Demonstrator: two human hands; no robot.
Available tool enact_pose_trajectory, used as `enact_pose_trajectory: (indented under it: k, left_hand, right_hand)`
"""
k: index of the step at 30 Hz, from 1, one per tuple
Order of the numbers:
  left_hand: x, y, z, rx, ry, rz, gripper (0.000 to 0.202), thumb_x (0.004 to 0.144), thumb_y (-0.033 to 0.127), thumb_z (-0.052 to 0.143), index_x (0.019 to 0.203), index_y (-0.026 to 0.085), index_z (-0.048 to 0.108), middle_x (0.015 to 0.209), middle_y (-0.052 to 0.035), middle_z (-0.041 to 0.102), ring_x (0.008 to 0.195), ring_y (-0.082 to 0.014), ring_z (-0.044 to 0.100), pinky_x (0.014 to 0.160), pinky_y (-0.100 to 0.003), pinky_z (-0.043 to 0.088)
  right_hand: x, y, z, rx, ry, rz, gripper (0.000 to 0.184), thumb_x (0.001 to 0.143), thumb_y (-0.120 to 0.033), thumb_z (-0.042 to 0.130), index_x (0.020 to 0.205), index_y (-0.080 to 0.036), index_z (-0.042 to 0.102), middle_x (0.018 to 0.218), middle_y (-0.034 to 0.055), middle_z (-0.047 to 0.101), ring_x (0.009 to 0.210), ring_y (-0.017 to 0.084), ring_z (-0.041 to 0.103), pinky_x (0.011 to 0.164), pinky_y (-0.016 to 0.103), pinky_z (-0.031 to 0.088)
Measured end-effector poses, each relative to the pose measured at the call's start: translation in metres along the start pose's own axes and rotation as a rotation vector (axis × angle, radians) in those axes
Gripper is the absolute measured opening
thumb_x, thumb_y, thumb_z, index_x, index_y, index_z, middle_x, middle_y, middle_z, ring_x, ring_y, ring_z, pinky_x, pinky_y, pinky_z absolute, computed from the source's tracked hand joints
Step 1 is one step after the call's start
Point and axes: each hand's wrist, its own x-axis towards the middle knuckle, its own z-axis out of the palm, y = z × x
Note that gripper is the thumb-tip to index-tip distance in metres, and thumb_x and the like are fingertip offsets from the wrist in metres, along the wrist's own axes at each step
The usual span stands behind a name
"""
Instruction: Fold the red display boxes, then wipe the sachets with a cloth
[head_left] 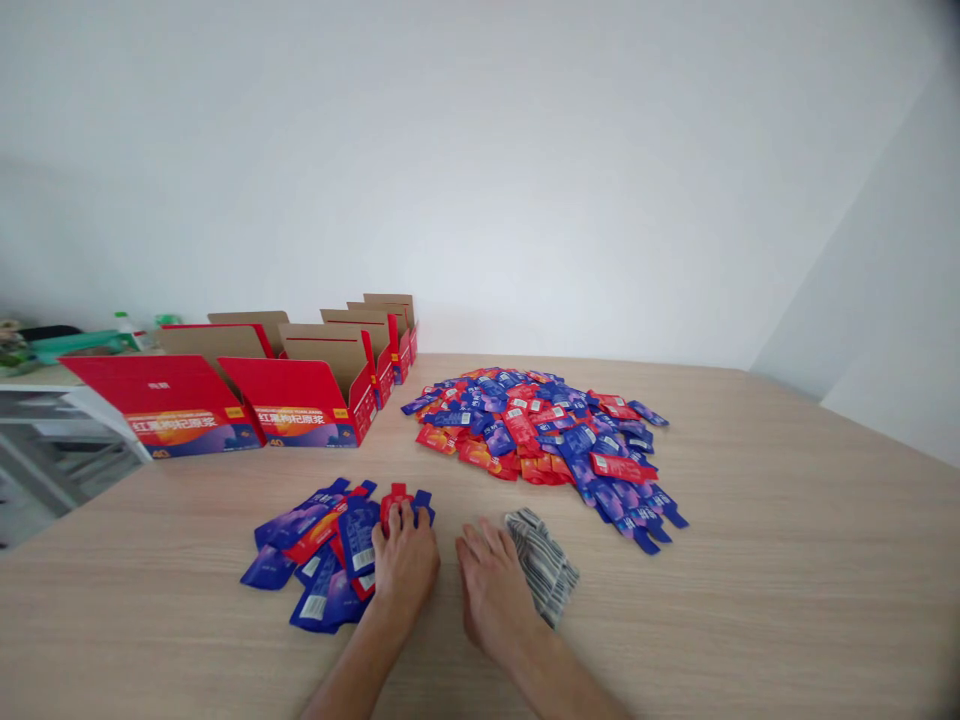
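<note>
Left hand [406, 562]: fingers over a small sachet pile [358, 538], grip we cannot tell | Right hand [496, 588]: fingers released, beside striped cloth [546, 566] | Progress, we judge: small sachet pile set apart on tabletop [765, 520]; large sachet heap [521, 425] yet undivided; cartons [292, 395] open, contents hidden from us.

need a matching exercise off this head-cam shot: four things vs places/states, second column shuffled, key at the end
Things:
1. Striped cloth
2. Boxes
3. Left hand
4. Large packet pile

Places/states:
A. Fingers on packets of the smaller pile
B. Red and blue, spread out to the right of the cardboard containers
C. Next to the right hand
D. Standing with flaps raised

Pairs: 1-C, 2-D, 3-A, 4-B
</note>
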Motion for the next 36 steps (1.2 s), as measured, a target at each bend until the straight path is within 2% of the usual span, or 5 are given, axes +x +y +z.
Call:
enact_pose_trajectory:
  k: [11, 20, 23, 28, 36]
  left_hand:
    - [-0.006, -0.021, -0.014, 0.110, -0.006, -0.123, 0.048, 0.086, 0.012, 0.037, 0.129, 0.010, 0.059, 0.141, -0.0238, 0.049, 0.134, -0.0374, 0.037, 0.105, -0.055, 0.026]
    - [0.011, 0.045, -0.013, -0.126, 0.010, 0.045, 0.054, 0.087, 0.023, 0.045, 0.140, 0.013, 0.049, 0.144, -0.0225, 0.046, 0.138, -0.0370, 0.034, 0.110, -0.052, 0.024]
    - [0.029, 0.073, -0.014, -0.260, 0.003, 0.105, 0.062, 0.088, 0.032, 0.048, 0.147, 0.018, 0.038, 0.149, -0.0215, 0.039, 0.139, -0.0364, 0.034, 0.109, -0.049, 0.028]
    - [0.076, 0.115, -0.008, -0.428, 0.000, 0.166, 0.066, 0.089, 0.048, 0.048, 0.150, 0.031, 0.030, 0.159, -0.0141, 0.025, 0.145, -0.0378, 0.020, 0.110, -0.055, 0.027]
    - [0.144, 0.144, 0.030, -0.481, -0.179, 0.022, 0.061, 0.089, 0.050, 0.042, 0.148, 0.040, 0.031, 0.162, -0.0069, 0.017, 0.146, -0.0422, 0.010, 0.109, -0.067, 0.017]
  right_hand:
    - [0.021, 0.022, 0.002, -0.149, -0.057, 0.183, 0.046, 0.079, -0.014, 0.050, 0.123, -0.011, 0.062, 0.138, 0.0147, 0.054, 0.131, 0.031, 0.041, 0.108, 0.041, 0.030]
    - [-0.001, 0.060, -0.017, -0.198, -0.055, 0.306, 0.032, 0.074, -0.012, 0.054, 0.101, -0.011, 0.071, 0.109, 0.0181, 0.067, 0.109, 0.031, 0.054, 0.094, 0.039, 0.039]
    - [0.008, 0.076, -0.026, -0.205, -0.019, 0.363, 0.041, 0.078, -0.013, 0.050, 0.116, -0.011, 0.065, 0.123, 0.0184, 0.062, 0.110, 0.030, 0.055, 0.093, 0.037, 0.039]
    - [0.051, 0.111, -0.036, -0.188, 0.190, 0.442, 0.053, 0.092, -0.022, 0.036, 0.144, -0.015, 0.043, 0.150, 0.0145, 0.039, 0.137, 0.030, 0.034, 0.110, 0.042, 0.024]
    - [0.110, 0.159, -0.013, -0.049, 0.012, 0.707, 0.067, 0.091, -0.049, 0.036, 0.154, -0.038, 0.013, 0.163, 0.0025, 0.009, 0.144, 0.046, 0.007, 0.102, 0.073, 0.015]
